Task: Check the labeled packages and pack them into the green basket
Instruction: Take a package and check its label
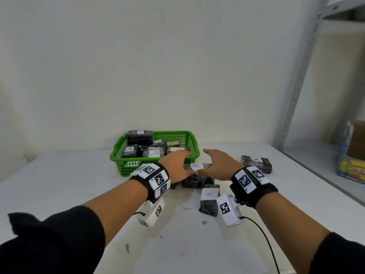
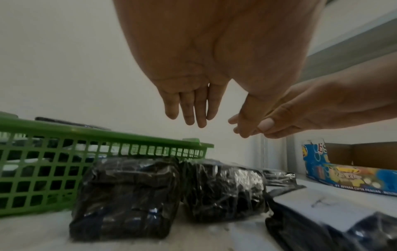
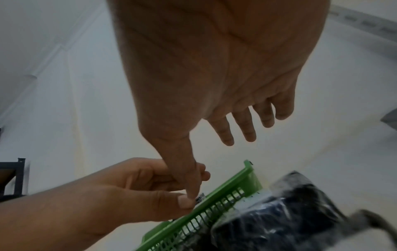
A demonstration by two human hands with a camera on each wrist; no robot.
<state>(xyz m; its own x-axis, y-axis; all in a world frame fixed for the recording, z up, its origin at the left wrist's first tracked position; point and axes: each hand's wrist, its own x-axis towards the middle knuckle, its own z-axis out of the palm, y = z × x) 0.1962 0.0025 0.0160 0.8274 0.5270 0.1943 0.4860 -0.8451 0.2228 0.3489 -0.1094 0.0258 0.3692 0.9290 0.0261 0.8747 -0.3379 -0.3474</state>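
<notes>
A green basket stands at the back of the white table and holds several black wrapped packages, some labelled A. Just in front of it lies a black package labelled B. My left hand and right hand hover over it side by side, fingers straight, holding nothing. In the left wrist view my left hand hangs above two black packages beside the basket. My right hand is spread above the basket rim. Another package labelled A lies nearer me, and a third to the right.
A grey metal shelving rack stands at the right, with a colourful carton on its shelf. A pale wall rises close behind the basket. A black cable trails from my right wrist over the table.
</notes>
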